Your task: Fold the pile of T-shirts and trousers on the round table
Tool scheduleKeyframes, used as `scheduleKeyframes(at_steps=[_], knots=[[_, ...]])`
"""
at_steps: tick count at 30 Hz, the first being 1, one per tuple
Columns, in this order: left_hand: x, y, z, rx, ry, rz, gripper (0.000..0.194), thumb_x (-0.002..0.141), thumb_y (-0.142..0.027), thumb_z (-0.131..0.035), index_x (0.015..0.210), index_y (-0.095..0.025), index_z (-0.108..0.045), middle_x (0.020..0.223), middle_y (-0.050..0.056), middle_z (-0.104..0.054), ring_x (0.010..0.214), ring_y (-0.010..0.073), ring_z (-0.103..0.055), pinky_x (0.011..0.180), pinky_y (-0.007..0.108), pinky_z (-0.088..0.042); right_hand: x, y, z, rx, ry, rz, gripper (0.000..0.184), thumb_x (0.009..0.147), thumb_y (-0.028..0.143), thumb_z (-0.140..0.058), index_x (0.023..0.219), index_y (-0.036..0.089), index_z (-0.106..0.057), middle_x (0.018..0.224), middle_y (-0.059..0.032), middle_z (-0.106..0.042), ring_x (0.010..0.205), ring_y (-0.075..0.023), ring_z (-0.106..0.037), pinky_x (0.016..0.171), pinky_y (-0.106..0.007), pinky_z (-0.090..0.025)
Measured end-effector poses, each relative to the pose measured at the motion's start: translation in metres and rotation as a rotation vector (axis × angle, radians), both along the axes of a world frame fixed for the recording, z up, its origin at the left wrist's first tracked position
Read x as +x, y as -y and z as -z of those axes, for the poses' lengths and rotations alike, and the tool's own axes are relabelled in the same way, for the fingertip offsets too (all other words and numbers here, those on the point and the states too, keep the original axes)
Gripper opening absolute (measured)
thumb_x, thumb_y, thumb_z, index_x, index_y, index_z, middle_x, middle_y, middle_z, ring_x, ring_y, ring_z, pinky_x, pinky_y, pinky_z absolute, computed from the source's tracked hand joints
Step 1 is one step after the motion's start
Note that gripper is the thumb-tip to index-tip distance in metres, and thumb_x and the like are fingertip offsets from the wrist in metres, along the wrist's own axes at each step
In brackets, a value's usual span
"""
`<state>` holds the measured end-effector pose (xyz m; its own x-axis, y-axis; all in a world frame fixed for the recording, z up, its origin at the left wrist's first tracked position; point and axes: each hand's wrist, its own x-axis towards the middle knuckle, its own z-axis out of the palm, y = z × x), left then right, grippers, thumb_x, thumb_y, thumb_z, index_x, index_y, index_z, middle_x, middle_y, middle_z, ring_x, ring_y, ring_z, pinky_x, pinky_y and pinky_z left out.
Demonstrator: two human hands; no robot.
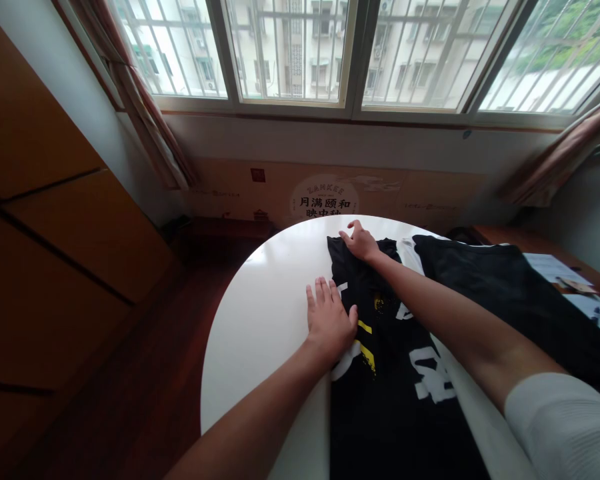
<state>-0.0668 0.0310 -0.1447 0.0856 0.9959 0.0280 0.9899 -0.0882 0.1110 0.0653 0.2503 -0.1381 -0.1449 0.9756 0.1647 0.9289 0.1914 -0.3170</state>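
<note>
A black T-shirt (395, 427) with white and yellow print lies lengthwise on the white round table (260, 320), narrowed as if folded along its left side. My left hand (327, 317) rests flat, fingers spread, across the shirt's left edge, partly on the bare tabletop. Farther off, my right hand (360, 241) touches the shirt's far end near its upper left corner. Its thumb and index finger are apart, and the other fingers are partly hidden. My right forearm crosses over the shirt and covers part of the print.
Right of the shirt lies another dark garment (485, 280) with a white piece (410, 253) beside it. Beyond it stands a brown desk (505, 237) with papers (555, 267) and a pen (596, 313). A printed cardboard panel (380, 190) leans under the barred windows. Wooden cabinets (55, 267) stand left.
</note>
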Motion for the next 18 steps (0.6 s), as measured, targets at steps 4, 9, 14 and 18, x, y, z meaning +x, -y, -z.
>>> scheduleKeyframes(at_steps=[4,9,14,18], knots=[[0.001,-0.002,-0.003,-0.045,-0.002,0.011,0.083,0.107,-0.055,-0.033,0.166,0.004,-0.028,0.173,0.026,-0.023,0.164,0.0389,-0.017,0.134,0.057,-0.009,0.05,0.005,-0.013,-0.027,0.093,-0.012,0.05,0.104,0.06,-0.048,0.124,0.018,-0.064,0.113,-0.0179,-0.076,0.114,-0.0369,-0.066,0.095,-0.043,-0.047],[0.0,-0.003,-0.004,-0.045,0.006,0.009,0.083,0.106,-0.053,-0.036,0.165,0.004,-0.03,0.173,0.026,-0.025,0.164,0.0392,-0.018,0.133,0.056,-0.013,0.095,0.018,-0.015,-0.087,0.183,-0.149,0.017,0.092,0.034,-0.068,0.102,0.02,-0.075,0.104,-0.0106,-0.076,0.107,-0.0295,-0.067,0.096,-0.037,-0.046],[0.0,-0.005,0.003,0.013,0.034,0.018,0.079,0.104,-0.051,-0.04,0.165,0.0,-0.036,0.171,0.026,-0.032,0.161,0.042,-0.025,0.129,0.061,-0.023,0.096,0.022,-0.013,-0.05,0.147,-0.223,0.028,0.095,0.014,-0.06,0.12,0.021,-0.071,0.114,-0.0086,-0.076,0.107,-0.0241,-0.068,0.094,-0.031,-0.047],[0.002,-0.006,0.006,0.014,0.016,0.002,0.079,0.104,-0.053,-0.039,0.165,-0.002,-0.036,0.171,0.025,-0.033,0.161,0.041,-0.025,0.13,0.059,-0.022,0.092,0.014,-0.017,0.009,0.11,-0.179,0.033,0.101,0.015,-0.055,0.132,0.018,-0.065,0.125,-0.0131,-0.072,0.115,-0.0255,-0.065,0.098,-0.033,-0.046]])
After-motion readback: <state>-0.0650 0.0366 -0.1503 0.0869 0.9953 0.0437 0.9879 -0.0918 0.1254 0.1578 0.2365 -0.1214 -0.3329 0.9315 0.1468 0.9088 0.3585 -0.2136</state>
